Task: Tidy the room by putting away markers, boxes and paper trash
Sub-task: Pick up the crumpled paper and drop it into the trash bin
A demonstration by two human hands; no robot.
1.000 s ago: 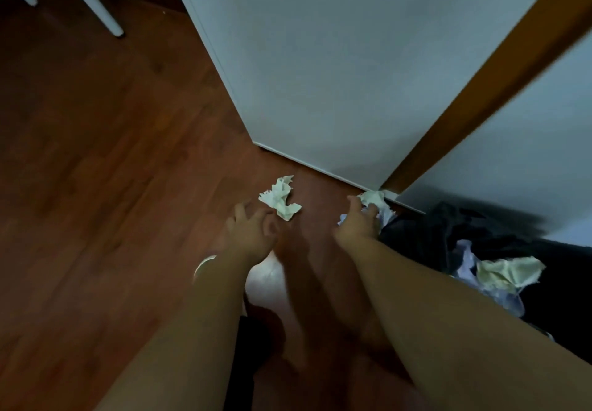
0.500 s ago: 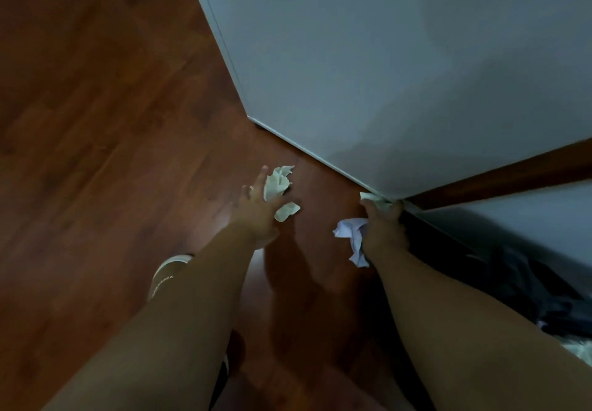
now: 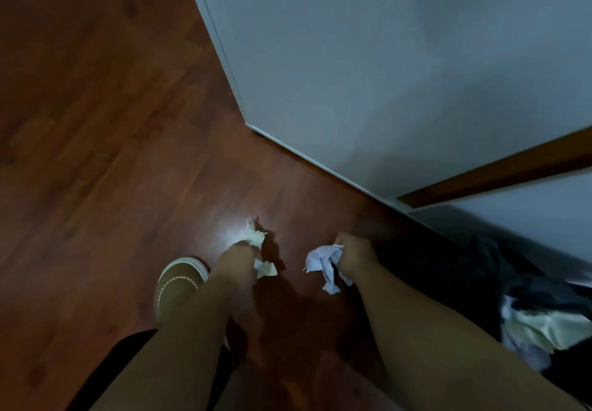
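My left hand [image 3: 237,258] is closed around a crumpled cream paper scrap [image 3: 261,252], whose ends stick out above and below the fist. My right hand [image 3: 354,255] grips a crumpled white paper wad [image 3: 323,264] that hangs out on the left of the fist. Both hands are held just above the dark wooden floor [image 3: 112,141], near the corner of a white cabinet [image 3: 368,74]. At the right edge lies a black bag [image 3: 480,272] with more crumpled paper [image 3: 541,333] in it.
My slippered foot [image 3: 177,282] stands on the floor left of my left hand. The white cabinet fills the upper right, with a brown wooden strip [image 3: 499,175] beside it. Open wooden floor stretches to the left.
Both hands have closed on the paper pieces and lifted them off the floor, pulling back toward me. The floor by the cabinet corner no longer has paper on it.
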